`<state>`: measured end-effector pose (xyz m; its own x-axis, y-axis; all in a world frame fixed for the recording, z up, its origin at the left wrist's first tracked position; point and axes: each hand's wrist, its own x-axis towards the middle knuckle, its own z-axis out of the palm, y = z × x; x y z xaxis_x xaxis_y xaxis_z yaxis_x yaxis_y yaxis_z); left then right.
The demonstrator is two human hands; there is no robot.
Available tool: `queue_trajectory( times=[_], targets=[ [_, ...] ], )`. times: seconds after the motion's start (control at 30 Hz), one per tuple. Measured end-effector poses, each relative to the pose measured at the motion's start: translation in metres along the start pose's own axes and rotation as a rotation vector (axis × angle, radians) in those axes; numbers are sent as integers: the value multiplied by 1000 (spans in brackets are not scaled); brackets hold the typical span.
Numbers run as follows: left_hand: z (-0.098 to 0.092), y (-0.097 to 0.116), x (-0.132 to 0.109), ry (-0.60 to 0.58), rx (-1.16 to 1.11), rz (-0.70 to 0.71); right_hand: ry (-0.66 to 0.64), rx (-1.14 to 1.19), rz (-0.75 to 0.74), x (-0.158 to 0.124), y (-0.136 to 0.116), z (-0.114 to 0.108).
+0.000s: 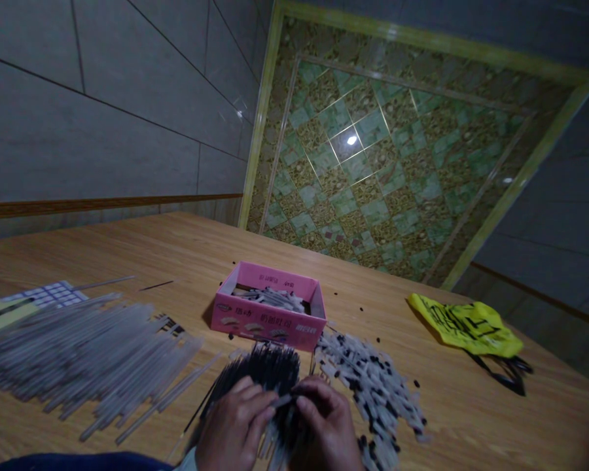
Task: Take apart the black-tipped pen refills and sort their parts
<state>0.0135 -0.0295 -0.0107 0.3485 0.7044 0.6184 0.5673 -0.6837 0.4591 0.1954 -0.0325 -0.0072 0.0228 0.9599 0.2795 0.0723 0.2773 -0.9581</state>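
Close to the table's front edge, my left hand point(237, 422) pinches one end of a small grey tube-like piece point(281, 400). The fingertips of my right hand point(325, 418) close on the dark other end of this piece. Beneath and behind both hands lies a dense bundle of thin black sticks point(269, 364), partly hidden by them. A pile of short whitish pieces with small black bits point(368, 373) is spread beside my right hand. Just beyond the bundle stands an open pink box point(269, 327), with several short grey pieces point(275, 298) in it.
Many long translucent tubes point(98, 360) are heaped on the wooden table point(177, 252) at left, near a blue-checked sheet point(53, 293) and a yellow paper point(4, 315). A yellow bag point(466, 324) with black straps lies at right. Small black bits dot the table around the box.
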Motion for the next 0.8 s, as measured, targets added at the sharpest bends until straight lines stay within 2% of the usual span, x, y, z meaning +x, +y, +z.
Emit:
queue_trajectory(
  times=[0.2, 0.43, 0.53, 0.67, 0.73, 0.8],
  targets=[
    [3, -3, -2, -106, 44, -33, -42, -86, -58, -1, -6, 0],
    [3, -4, -2, -25, 16, -21, -106, -216, -103, -2, -10, -2],
    [1, -2, -1, 35, 14, 19, -79, -75, -44, -4, -4, 0],
    [-1, 0, 1, 52, 9, 24, 19, 316, 188, -5, 4, 7],
    [-1, 1, 1, 52, 0, 18, 70, 408, 218, -5, 6, 9],
    [-2, 1, 1, 42, -6, 14, 94, 392, 201, -4, 6, 8]
  ],
)
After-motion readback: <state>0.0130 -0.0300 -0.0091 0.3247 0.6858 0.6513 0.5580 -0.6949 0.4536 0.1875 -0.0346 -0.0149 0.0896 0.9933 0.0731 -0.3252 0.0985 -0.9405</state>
